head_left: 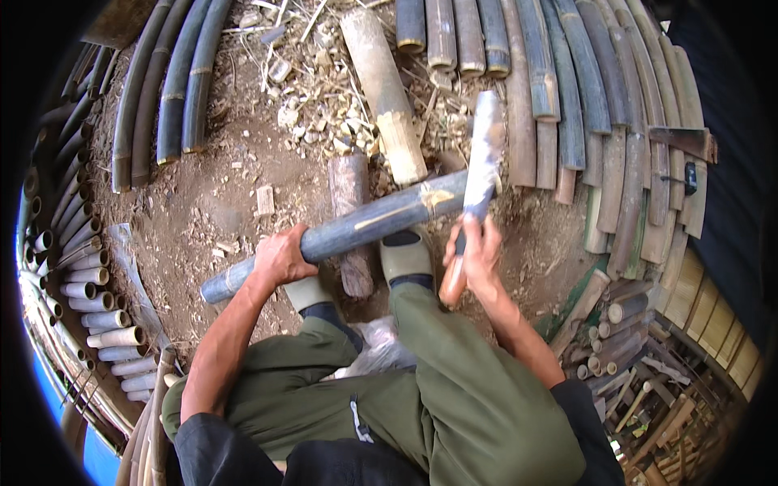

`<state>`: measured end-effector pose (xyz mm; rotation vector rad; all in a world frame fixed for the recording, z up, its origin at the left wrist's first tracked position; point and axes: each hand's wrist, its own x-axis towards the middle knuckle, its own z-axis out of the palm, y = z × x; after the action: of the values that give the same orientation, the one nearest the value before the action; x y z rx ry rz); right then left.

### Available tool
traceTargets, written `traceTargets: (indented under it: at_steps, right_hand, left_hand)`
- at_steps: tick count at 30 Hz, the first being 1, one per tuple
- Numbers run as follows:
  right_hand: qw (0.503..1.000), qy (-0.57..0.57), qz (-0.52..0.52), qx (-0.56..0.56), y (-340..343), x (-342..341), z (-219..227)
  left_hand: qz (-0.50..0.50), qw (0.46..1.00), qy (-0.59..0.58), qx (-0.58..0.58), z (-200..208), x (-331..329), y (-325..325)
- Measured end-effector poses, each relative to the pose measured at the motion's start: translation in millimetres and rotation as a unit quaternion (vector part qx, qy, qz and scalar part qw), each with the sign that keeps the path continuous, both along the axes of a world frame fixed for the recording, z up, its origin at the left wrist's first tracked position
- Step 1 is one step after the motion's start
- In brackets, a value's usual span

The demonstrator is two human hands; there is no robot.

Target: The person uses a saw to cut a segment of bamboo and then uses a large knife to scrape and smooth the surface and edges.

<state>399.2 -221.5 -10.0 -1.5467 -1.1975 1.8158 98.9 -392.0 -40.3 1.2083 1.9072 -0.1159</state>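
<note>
My left hand (284, 255) is closed around a dark bamboo pole (365, 219) near its left part. The pole slants up to the right, crossing over a short log (350, 190) on the ground. Pale bare patches show on its skin toward the right end. My right hand (476, 247) grips a machete (484, 146) by its wooden handle. Its broad blade points away from me and overlaps the pole close to its right end; whether the two touch I cannot tell. Some blur lies on the blade.
A thick pale log (381, 89) lies beyond the pole, among wood chips (324, 105). Bamboo lengths (567, 81) are laid out at the far right, more (186, 81) at the far left. Stacked bamboo (105, 308) lines the left side. A plastic bag (377, 348) sits between my feet.
</note>
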Motion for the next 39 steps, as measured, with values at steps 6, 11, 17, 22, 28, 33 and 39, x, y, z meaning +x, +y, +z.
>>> traceTargets:
  at_steps: [6,11,17,22,28,33,39]
  right_hand:
    - [0.936,-0.086,0.334,0.068,-31.7,-9.2,17.3]
    - [0.883,-0.272,0.135,0.358,29.8,44.0,26.1]
    - [0.826,-0.353,0.199,0.391,11.4,82.6,-12.4]
    - [0.787,-0.255,0.302,0.475,-9.4,75.4,-13.2]
    - [0.811,-0.256,0.333,0.408,3.2,87.1,-23.4]
    - [0.837,-0.365,0.271,0.304,21.6,87.6,-41.1]
    - [0.815,-0.300,0.301,0.395,2.4,85.1,-42.7]
  left_hand:
    - [-0.001,1.000,-0.013,0.025,-3.6,-0.9,-10.2]
    - [-0.066,0.997,-0.032,-0.015,40.4,8.0,20.2]
    - [-0.094,0.975,-0.187,-0.067,154.9,58.0,52.4]
    - [-0.021,0.971,-0.219,-0.095,173.0,111.2,19.1]
    - [0.025,0.970,-0.213,-0.117,171.5,127.6,10.1]
    - [0.031,0.970,-0.214,-0.108,167.7,133.6,5.1]
    - [0.135,0.927,-0.326,-0.130,158.0,126.0,0.3]
